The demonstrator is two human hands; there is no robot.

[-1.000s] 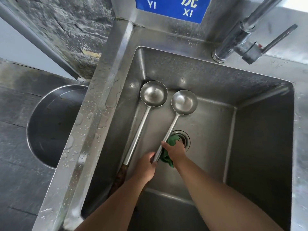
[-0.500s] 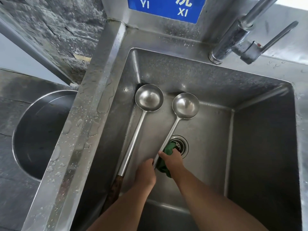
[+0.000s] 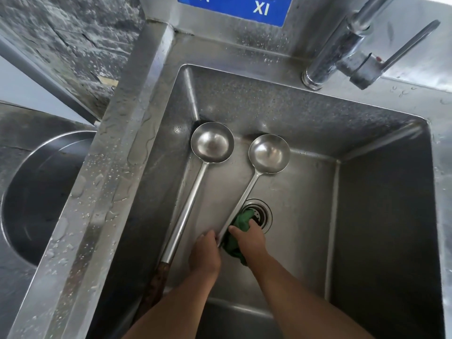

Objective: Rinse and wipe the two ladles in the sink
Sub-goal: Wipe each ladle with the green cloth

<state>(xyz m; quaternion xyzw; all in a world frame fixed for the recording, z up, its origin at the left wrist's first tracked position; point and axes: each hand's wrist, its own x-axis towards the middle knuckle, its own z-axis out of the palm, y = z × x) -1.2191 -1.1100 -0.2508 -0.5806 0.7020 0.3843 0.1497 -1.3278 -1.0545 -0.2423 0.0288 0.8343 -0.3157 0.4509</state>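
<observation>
Head view, looking straight down into the sink (image 3: 381, 216). Shows both ladles lying on the sink floor, bowls up near the back wall. Finds the left ladle (image 3: 212, 142) untouched, just beside the right ladle (image 3: 269, 154), whose shaft passes the drain (image 3: 264, 209) and ends between the hands.

Has the left hand (image 3: 205, 253) at the low end of that shaft, grip curled round it as far as can be seen, steadying it. Has the right hand (image 3: 252, 241) just above, grip pinching the green cloth (image 3: 241, 221) against the shaft, thumb on the near side.

Against a second ago, finds the cloth hand slid a little down the shaft, away from the bowl and closer to the left hand. Finds both ladles otherwise lying as before. Reads as a wiping stroke along the handle, probably close to its end.

Sees no water falling from the faucet (image 3: 342, 45). Judges this ladle's bowl and the whole left ladle probably still to be wiped.
</observation>
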